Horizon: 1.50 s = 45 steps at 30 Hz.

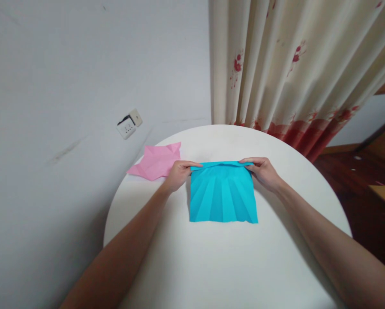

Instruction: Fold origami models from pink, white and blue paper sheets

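A blue sheet of paper (pixel 223 198) with fan-like creases lies flat on the round white table (pixel 212 262). My left hand (pixel 178 173) pinches its far left corner. My right hand (pixel 263 172) pinches the far right corner. Between the two hands the far edge of the sheet is turned over in a narrow fold. The near edge of the sheet rests on the table.
A creased pink paper (pixel 157 162) lies at the table's far left edge, touching the grey wall. A wall socket (pixel 128 124) sits above it. A flowered curtain (pixel 292 73) hangs behind the table. Dark wooden floor (pixel 350 171) shows on the right.
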### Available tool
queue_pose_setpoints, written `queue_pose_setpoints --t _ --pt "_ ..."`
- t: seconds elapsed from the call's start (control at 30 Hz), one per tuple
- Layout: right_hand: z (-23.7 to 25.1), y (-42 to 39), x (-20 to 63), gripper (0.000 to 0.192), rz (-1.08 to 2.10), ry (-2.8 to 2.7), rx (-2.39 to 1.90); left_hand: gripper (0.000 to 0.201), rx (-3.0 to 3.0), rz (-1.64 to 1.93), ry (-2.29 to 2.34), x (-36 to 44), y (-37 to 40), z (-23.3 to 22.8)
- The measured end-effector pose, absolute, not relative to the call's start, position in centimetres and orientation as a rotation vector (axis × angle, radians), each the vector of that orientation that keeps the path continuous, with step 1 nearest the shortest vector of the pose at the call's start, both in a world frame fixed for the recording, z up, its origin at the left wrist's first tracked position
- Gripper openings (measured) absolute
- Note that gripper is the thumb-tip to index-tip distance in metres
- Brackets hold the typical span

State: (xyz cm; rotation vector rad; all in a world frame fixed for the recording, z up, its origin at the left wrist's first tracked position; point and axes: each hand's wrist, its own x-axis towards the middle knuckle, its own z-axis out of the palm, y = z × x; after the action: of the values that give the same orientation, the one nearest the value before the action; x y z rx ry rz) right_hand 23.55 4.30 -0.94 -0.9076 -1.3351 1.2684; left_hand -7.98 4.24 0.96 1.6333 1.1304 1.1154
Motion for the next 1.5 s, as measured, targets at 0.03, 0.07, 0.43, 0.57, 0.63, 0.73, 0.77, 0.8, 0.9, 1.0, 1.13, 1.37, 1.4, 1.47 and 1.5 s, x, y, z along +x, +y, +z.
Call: queue_pose_setpoints --t 0.03,0.07,0.43,0.57,0.63,0.73,0.77,0.8,0.9,1.0,1.13,1.37,1.4,1.47,1.5 --pt "-1.0 4.4 23.7 0.025 1.262 -1.349 -0.902 0.018 1.644 1.122 1.121 -8.0 4.3 0.9" --pt "-1.0 4.4 23.8 0.023 1.257 -1.359 -0.894 0.017 1.647 1.131 1.115 -8.1 4.3 0.8" --pt "-0.8 4.1 23.2 0.017 1.272 -1.271 -0.888 0.008 1.525 1.249 1.072 -7.8 4.8 -0.4" --pt "-0.7 3.9 22.6 0.020 1.274 -1.237 -0.895 0.026 1.417 1.260 1.053 -7.2 4.4 -0.1" --pt "-0.7 3.7 22.2 0.030 1.263 -1.216 -0.903 0.049 1.312 1.246 0.970 -6.7 3.9 0.1" --pt "-0.4 3.4 21.7 0.045 1.224 -1.163 -0.935 0.055 1.214 1.032 0.873 -6.2 3.3 0.5" --pt "-0.2 3.3 21.6 0.046 1.216 -1.125 -0.958 0.053 1.194 0.952 0.872 -6.1 3.2 0.5" --pt "-0.1 3.1 21.5 0.046 1.222 -1.078 -0.978 0.050 1.176 0.894 0.881 -6.1 3.1 0.5" --pt "0.3 2.6 21.3 0.043 1.399 -0.992 -0.976 0.045 1.154 0.918 0.935 -6.2 3.3 0.2" --pt "0.3 2.3 21.4 0.041 1.607 -1.039 -1.000 0.046 1.160 0.998 0.948 -6.2 3.4 0.0" --pt "-0.1 2.4 21.5 0.039 1.505 -1.050 -1.110 0.056 1.205 0.928 0.923 -6.0 3.1 0.4" --pt "-0.3 2.9 21.7 0.037 1.458 -1.156 -1.052 0.042 1.434 0.996 1.236 -6.8 3.5 1.1" --pt "-0.4 3.0 21.8 0.036 1.461 -1.176 -1.031 0.041 1.458 1.006 1.240 -6.9 3.6 1.1" --pt "-0.4 3.1 21.8 0.034 1.446 -1.215 -0.999 0.040 1.521 1.040 1.249 -7.0 3.7 1.1" --pt "-0.5 3.1 21.9 0.033 1.426 -1.229 -0.989 0.040 1.551 1.070 1.244 -7.0 3.7 1.1"
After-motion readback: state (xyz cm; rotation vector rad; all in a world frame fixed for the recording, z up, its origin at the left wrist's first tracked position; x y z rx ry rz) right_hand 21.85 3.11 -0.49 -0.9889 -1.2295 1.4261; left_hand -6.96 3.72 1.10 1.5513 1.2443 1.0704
